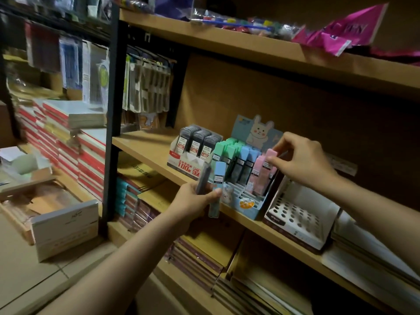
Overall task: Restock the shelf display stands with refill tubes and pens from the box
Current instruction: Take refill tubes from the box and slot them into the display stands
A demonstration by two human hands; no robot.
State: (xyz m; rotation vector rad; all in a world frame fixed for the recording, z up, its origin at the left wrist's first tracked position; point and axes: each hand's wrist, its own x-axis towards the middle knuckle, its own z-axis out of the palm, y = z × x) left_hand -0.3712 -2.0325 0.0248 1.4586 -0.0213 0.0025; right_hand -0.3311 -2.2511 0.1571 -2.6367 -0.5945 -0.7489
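The right hand [302, 160] pinches a pink refill tube [269, 165] in the rabbit display stand [248, 206]; the left hand [195, 198] grips a blue refill tube [217, 189] at the shelf's [145, 144] front edge.

A: Place type?
B: Stationery shop, stock aisle. Wooden shelves [261, 51] carry retail display stands [244, 204] of lead refill tubes [241, 165], some printed with price-style labels.
A: Other signs?
B: Packaged goods hang on pegs [147, 85]; notebooks [75, 142] sit stacked in bulk; an open carton [43, 201] stands nearby.
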